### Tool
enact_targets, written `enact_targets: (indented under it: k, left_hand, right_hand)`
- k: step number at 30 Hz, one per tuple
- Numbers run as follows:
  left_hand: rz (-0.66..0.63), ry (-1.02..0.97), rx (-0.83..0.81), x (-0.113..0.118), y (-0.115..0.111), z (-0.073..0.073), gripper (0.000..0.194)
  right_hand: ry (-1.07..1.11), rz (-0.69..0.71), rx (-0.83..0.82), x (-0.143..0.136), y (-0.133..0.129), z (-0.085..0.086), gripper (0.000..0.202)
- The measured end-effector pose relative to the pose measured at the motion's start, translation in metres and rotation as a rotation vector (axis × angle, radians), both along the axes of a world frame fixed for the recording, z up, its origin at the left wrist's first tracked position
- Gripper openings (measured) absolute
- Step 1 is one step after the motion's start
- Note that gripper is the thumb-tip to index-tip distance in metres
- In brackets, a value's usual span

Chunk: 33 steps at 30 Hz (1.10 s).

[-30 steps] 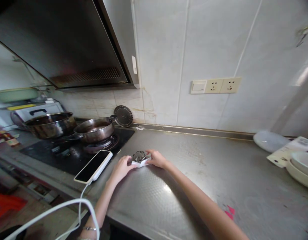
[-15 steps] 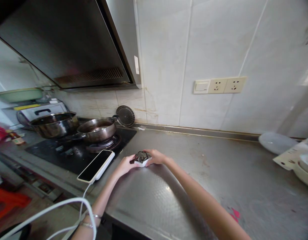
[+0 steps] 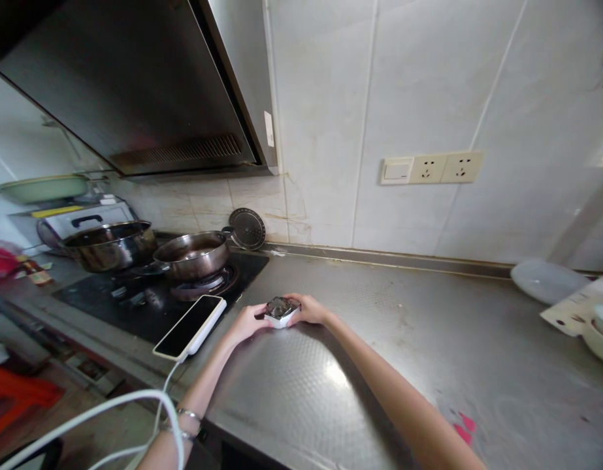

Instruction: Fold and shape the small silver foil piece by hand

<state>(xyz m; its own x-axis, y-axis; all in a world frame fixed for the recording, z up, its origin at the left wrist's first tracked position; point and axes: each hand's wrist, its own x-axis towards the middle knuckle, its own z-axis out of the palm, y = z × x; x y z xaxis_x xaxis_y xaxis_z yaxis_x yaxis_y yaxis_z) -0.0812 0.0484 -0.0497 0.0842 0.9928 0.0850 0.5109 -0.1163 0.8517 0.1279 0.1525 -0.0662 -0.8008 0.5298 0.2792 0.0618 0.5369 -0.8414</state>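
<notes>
A small white box-like object (image 3: 282, 313) with a dark, glossy, patterned top rests on the metal counter (image 3: 370, 326); its exact kind I cannot make out. My left hand (image 3: 248, 322) grips its left side, thumb at the near edge. On the right side, my right hand (image 3: 308, 309) has its fingers curled around the same object. Both hands are closed on it, low at the counter surface. Left of my left hand lies a phone (image 3: 189, 326) with a dark screen, on a white block with a white cable (image 3: 168, 385) attached.
Two steel pots (image 3: 196, 254) stand on the black gas hob (image 3: 105, 303) at left, under the range hood (image 3: 125, 85). A round perforated disc (image 3: 247, 228) leans on the wall. At right are a translucent dish (image 3: 546, 279) and bowls (image 3: 600, 343). Pink scraps (image 3: 464, 431) lie near the front.
Both hands stay on the small white object, whose top looks slightly turned or tilted. The whole view has shifted a little; nothing else has visibly moved.
</notes>
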Motion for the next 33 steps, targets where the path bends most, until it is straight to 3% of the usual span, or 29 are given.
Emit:
enact_targets:
  k: [3, 8, 15, 21, 25, 29, 33]
  left_hand:
    - [0.003, 0.003, 0.009, 0.002, -0.001, 0.003, 0.047]
    - [-0.015, 0.006, 0.032, 0.017, 0.001, 0.02, 0.049]
    - [-0.119, -0.013, 0.073, 0.08, 0.026, 0.033, 0.05]
    - [-0.315, -0.072, 0.108, 0.161, 0.051, 0.023, 0.047]
    - [-0.412, -0.092, 0.092, 0.204, 0.06, 0.013, 0.046]
    - [-0.487, -0.071, 0.062, 0.225, 0.063, 0.006, 0.046]
    - [-0.514, -0.068, 0.044, 0.23, 0.061, 0.001, 0.049]
  right_hand:
    - [-0.028, -0.025, 0.037, 0.002, -0.002, 0.003, 0.081]
    - [-0.031, -0.065, 0.079, 0.021, -0.004, 0.017, 0.08]
    - [0.003, -0.171, 0.123, 0.101, -0.011, 0.035, 0.079]
    - [-0.06, -0.369, 0.114, 0.188, -0.023, 0.031, 0.078]
    - [-0.072, -0.484, 0.073, 0.231, -0.037, 0.023, 0.078]
    - [-0.067, -0.539, 0.036, 0.252, -0.05, 0.018, 0.076]
    - [-0.058, -0.543, 0.031, 0.257, -0.057, 0.016, 0.075]
